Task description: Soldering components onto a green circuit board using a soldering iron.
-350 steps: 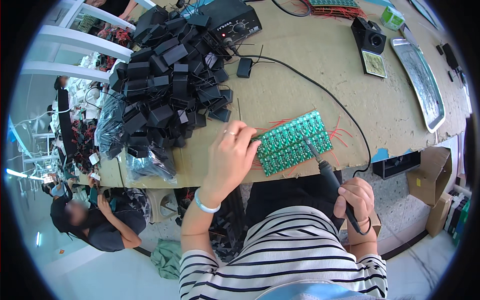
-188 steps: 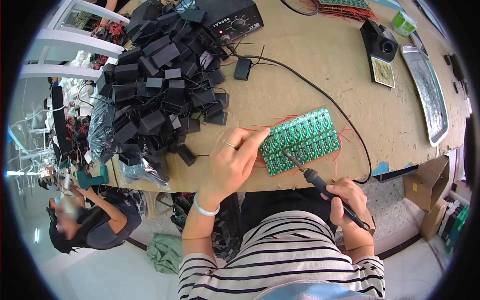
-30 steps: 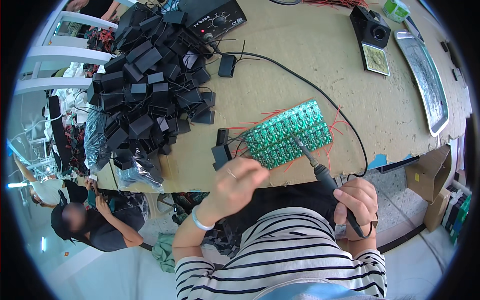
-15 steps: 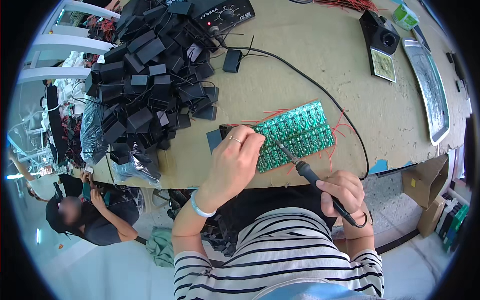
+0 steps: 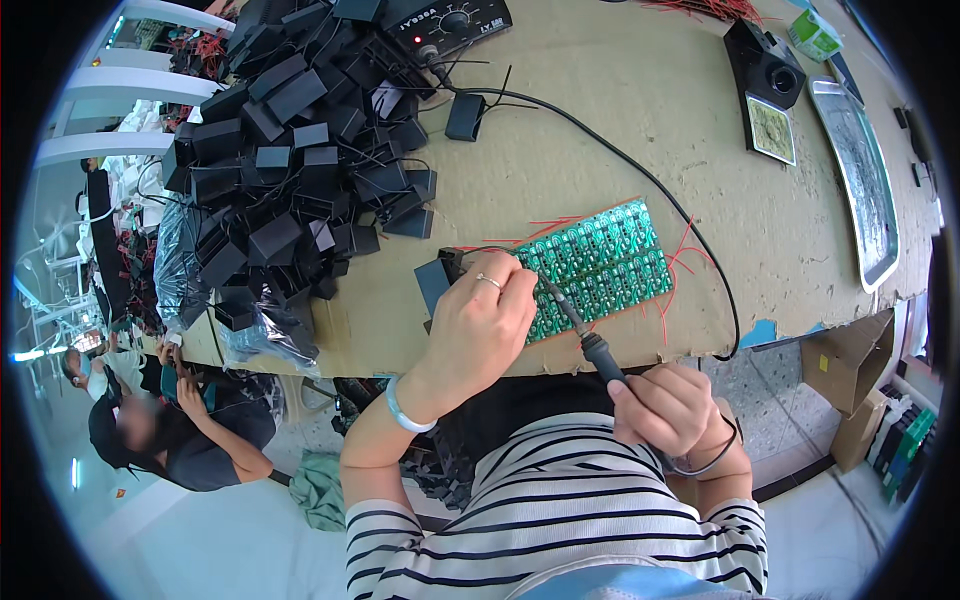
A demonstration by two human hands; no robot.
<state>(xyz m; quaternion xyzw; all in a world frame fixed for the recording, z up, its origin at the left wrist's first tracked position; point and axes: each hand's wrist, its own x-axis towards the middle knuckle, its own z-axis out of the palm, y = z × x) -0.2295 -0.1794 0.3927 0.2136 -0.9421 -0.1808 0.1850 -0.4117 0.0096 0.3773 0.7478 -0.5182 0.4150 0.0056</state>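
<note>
A green circuit board panel (image 5: 610, 262) lies at a slant on the table, with red wires sticking out along its edges. My right hand (image 5: 664, 408) is closed round the dark handle of a soldering iron (image 5: 598, 352), whose metal tip reaches the board's left part, close to my left fingertips. My left hand (image 5: 484, 318) is pinched together over the board's left end. Its fingers seem to grip a thin black wire (image 5: 490, 248) that leads from a black box (image 5: 433, 283) beside the hand; the gripped end is hidden.
A large heap of black boxes (image 5: 300, 160) fills the left of the table, below a soldering station (image 5: 455, 25). A lone black box (image 5: 465, 117), a black stand with a sponge (image 5: 770, 130) and a metal tray (image 5: 855, 180) lie farther off. Another person (image 5: 200, 430) sits at the left.
My right hand has moved left with the soldering iron, which now stands steeper. My left hand has shifted slightly right, still pinched at the board's left end.
</note>
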